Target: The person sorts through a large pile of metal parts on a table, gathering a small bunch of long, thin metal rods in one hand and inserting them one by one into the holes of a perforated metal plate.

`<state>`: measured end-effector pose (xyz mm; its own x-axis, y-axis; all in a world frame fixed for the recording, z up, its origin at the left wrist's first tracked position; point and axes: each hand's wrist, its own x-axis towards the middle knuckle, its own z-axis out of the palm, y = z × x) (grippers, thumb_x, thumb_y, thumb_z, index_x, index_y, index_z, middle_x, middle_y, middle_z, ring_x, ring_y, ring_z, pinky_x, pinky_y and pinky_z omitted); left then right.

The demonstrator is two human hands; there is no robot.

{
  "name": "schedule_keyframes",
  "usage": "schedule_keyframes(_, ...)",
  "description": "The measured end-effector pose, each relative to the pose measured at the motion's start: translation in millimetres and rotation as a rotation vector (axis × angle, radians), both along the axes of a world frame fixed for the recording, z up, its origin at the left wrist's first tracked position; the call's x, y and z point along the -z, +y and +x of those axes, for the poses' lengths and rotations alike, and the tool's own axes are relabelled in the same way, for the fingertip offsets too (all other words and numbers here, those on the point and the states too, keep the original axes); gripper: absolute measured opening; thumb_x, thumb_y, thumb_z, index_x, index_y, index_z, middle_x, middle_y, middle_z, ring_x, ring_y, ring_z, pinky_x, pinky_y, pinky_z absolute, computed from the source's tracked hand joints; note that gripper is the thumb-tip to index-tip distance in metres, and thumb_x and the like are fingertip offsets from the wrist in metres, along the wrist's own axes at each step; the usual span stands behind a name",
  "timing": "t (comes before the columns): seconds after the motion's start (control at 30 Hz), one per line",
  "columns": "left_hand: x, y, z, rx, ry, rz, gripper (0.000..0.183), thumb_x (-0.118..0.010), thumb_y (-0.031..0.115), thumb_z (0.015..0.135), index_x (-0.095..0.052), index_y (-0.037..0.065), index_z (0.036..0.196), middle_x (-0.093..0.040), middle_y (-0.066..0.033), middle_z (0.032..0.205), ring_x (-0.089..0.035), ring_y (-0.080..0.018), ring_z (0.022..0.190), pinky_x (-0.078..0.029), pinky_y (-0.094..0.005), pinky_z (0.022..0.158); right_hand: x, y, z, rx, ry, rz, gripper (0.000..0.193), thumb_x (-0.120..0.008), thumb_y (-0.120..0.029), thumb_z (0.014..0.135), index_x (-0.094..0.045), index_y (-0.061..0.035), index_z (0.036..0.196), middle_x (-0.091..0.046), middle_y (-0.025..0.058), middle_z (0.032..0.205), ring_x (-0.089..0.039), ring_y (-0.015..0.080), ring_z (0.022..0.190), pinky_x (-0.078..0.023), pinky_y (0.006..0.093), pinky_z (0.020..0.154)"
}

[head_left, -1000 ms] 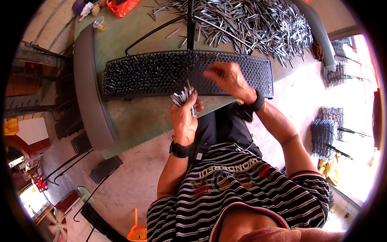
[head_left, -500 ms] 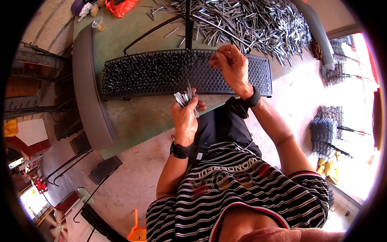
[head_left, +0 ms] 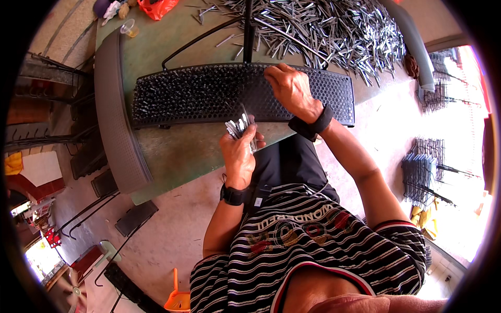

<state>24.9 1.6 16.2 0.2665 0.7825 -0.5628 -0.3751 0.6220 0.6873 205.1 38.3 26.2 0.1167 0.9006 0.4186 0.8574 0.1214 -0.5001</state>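
Note:
A long black curved panel (head_left: 334, 99), full of small round holes, lies across the table in front of me. Its left half is crowded with thin upright metal pieces (head_left: 182, 96), while bare holes show on the right. Below the panel's front edge, my left hand (head_left: 238, 161) is closed around a bunch of slim silvery metal strips (head_left: 236, 127). My right hand (head_left: 292, 91) is over the panel's middle, at the border of the filled part. Its fingers are pinched together, pointing left; whatever is between them is hidden.
A big heap of loose metal strips (head_left: 339, 36) covers the far right of the table (head_left: 172, 156). Black metal rods (head_left: 248, 31) rise behind the panel. Stacked grey curved panels (head_left: 112, 115) line the left edge. A plastic cup (head_left: 129, 28) and red bag (head_left: 156, 8) sit far left.
My right hand has shifted slightly left over the panel and turned, its back now facing up more. My left hand stays nearly still with its bunch.

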Motion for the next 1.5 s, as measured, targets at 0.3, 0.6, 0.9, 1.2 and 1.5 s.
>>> schedule_keyframes(0.3,9,-6,7,0.051,-0.079,0.028,0.020,-0.062,0.000,0.082,-0.061,-0.002,0.102,-0.062,-0.0057,0.082,-0.060,-0.0163,0.064,-0.051,-0.0296,0.057,-19,-14,-15,-0.004,0.822,-0.405,0.010,-0.062,-0.007,0.083,-0.062,0.0034,0.084,-0.067,0.0066,0.073,-0.062,0.0092,0.061,-0.048,0.0203,0.054)
schedule_keyframes(0.6,14,-4,-5,-0.039,-0.083,-0.016,0.017,-0.058,-0.002,0.083,-0.059,-0.002,0.100,-0.061,-0.0071,0.085,-0.061,-0.0190,0.068,-0.053,-0.0318,0.058,4,-2,-18,0.054,0.614,0.009,0.012,-0.057,-0.002,0.085,-0.050,0.0001,0.094,-0.066,0.0139,0.076,-0.069,0.0202,0.072,-0.052,0.0283,0.057)
schedule_keyframes(0.9,8,-2,-5,-0.092,-0.069,-0.080,0.017,-0.058,-0.003,0.082,-0.059,0.001,0.098,-0.061,-0.0072,0.082,-0.061,-0.0191,0.065,-0.053,-0.0316,0.053,17,6,-12,-0.168,-0.048,0.073,0.007,-0.061,-0.005,0.080,-0.059,-0.0015,0.086,-0.063,0.0128,0.078,-0.061,0.0317,0.066,-0.049,0.0327,0.058)
schedule_keyframes(1.2,8,-2,-1,-0.068,-0.111,-0.044,0.021,-0.059,-0.002,0.083,-0.058,0.001,0.104,-0.062,-0.0077,0.085,-0.064,-0.0214,0.071,-0.055,-0.0344,0.060,0,-21,-26,-0.266,0.580,-0.470,0.011,-0.064,-0.010,0.079,-0.065,0.0008,0.082,-0.066,0.0050,0.070,-0.059,0.0073,0.060,-0.046,0.0231,0.053)
schedule_keyframes(1.5,9,-6,-4,-0.081,-0.114,0.051,0.023,-0.054,-0.003,0.085,-0.055,-0.002,0.108,-0.059,-0.0074,0.089,-0.062,-0.0204,0.074,-0.055,-0.0347,0.067,-5,-8,-31,0.019,0.781,-0.010,0.011,-0.056,-0.004,0.086,-0.052,0.0014,0.095,-0.066,0.0113,0.075,-0.068,0.0163,0.067,-0.051,0.0253,0.054)
